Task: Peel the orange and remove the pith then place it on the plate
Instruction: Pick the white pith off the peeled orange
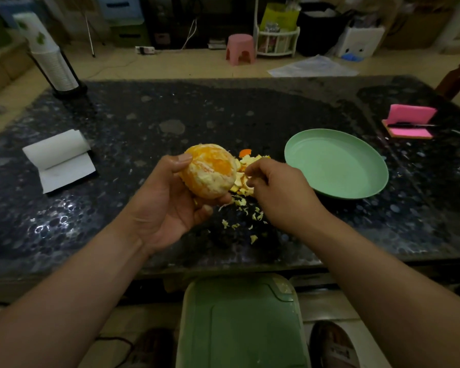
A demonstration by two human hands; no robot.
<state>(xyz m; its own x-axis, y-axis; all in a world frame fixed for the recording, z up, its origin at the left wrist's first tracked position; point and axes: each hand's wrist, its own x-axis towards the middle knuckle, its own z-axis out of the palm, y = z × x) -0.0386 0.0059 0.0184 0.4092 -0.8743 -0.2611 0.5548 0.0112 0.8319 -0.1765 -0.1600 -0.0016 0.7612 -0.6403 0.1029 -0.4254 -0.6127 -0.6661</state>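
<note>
Dark speckled stone table (250,107) spanning the whole view, front edge just above a green bin lid (239,322) at bottom centre

Green plate (356,187) on the table, right of centre, nothing on it

White notepad (60,159) lying open on the left side; pink sponge (409,123) at the far right; stack of paper cups (56,70) in a holder at the far left corner

Left hand (168,200) raised over the table, palm up, closed around the orange (210,173): thumb on top, fingers under and behind

Orange fully out of its rind, pale pith patches covering much of the surface, well apart from the plate

Right hand (276,187) just beside the orange, fingertips pinched together over the peel pile (247,176); cannot tell whether a scrap sits between them

Peel pile on the table between orange and plate; small pith scraps (252,221) scattered nearer the front edge
</note>
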